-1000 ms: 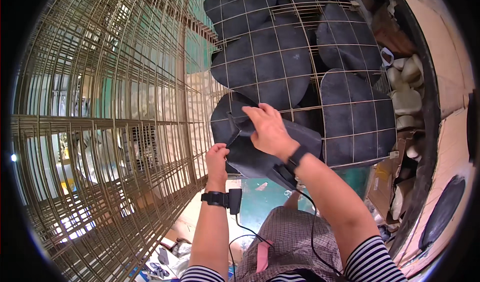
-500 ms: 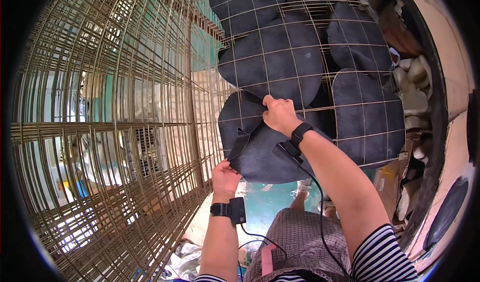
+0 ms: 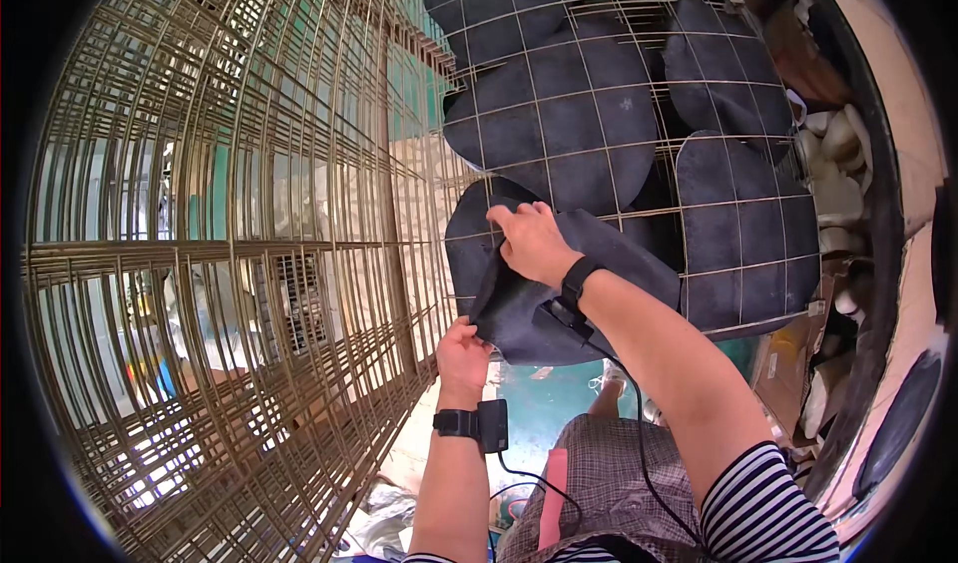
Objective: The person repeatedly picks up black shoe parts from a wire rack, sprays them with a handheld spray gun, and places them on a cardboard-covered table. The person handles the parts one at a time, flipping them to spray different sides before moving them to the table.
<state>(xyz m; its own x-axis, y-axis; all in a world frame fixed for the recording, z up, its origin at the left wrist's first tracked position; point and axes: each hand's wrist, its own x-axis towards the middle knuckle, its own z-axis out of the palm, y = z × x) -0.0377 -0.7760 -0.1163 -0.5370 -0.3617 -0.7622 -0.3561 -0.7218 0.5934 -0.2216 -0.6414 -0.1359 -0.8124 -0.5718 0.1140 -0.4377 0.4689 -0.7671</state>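
Note:
A dark rubbery oval sheet [image 3: 529,298] hangs at the lower left corner of a wire mesh rack [image 3: 639,84]. My right hand [image 3: 534,244] presses on its upper part against the wires, fingers closed over its top edge. My left hand [image 3: 464,353] grips its lower left edge from underneath. Several more dark oval sheets [image 3: 559,114] lie flat behind the mesh above and to the right. Both wrists wear black bands with a cable.
A stack of brass-coloured wire mesh racks [image 3: 230,264] fills the left side. Pale moulded pieces [image 3: 833,164] pile up at the right rim. A cardboard box [image 3: 788,363] and a green floor [image 3: 549,403] lie below. My checked clothing [image 3: 609,493] shows at the bottom.
My right hand has slid up and left along the dark sheet, pressing it higher onto the mesh. My left hand followed, keeping hold of the lower edge.

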